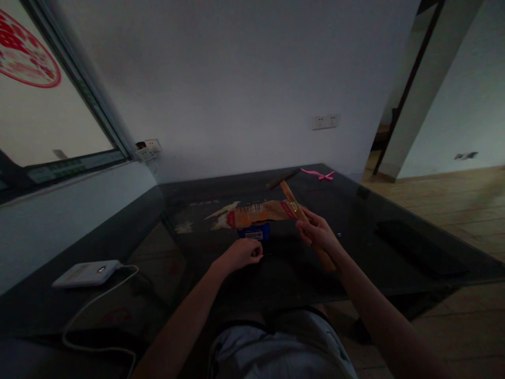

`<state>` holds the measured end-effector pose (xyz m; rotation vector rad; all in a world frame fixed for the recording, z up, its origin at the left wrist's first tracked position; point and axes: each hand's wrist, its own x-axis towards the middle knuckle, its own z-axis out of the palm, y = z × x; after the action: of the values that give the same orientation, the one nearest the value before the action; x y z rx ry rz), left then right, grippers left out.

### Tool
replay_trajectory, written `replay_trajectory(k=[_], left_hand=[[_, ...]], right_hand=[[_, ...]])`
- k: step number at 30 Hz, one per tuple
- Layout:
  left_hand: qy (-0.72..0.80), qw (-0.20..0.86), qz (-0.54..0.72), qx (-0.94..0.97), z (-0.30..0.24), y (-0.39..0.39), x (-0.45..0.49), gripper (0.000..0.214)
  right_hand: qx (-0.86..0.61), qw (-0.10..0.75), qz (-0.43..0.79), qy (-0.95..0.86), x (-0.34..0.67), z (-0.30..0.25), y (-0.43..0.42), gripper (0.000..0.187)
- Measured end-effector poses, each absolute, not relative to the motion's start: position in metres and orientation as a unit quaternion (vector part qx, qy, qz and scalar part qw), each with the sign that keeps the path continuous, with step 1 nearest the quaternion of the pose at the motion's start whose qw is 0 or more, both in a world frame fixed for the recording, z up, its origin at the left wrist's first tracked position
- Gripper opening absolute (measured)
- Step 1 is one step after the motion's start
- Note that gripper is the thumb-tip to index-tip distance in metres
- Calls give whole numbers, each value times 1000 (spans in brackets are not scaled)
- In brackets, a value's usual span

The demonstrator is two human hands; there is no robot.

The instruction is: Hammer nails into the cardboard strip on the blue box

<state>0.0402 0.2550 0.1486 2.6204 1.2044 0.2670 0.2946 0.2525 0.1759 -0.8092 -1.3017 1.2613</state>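
My right hand (319, 231) is wrapped round the wooden handle of a hammer (294, 202). The hammer's dark head is raised above the table, past the right end of a torn orange and red packet (258, 212). A blue packet (254, 232) with a white label lies just in front of that packet, partly hidden by it. Close to the blue packet, my left hand (242, 253) rests low over the table with its fingers curled in a pinch. Whatever those fingers may hold is too small or hidden to make out.
The dark glossy table (213, 273) stands against the wall. On its left lies a white power bank (89, 273) with a white cable (82, 316). A pink ribbon (324, 176) is at the back right, and a flat black object (418, 247) at the right.
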Motion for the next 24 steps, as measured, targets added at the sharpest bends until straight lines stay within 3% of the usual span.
replay_trajectory(k=[13,24], left_hand=[[363,369,279,809,162,252,43,18],[385,432,331,745,159,258,42,23]], right_hand=[[-342,557,529,-541,295,175,254,70],[-329,560,541,-534,296,164,260,67]])
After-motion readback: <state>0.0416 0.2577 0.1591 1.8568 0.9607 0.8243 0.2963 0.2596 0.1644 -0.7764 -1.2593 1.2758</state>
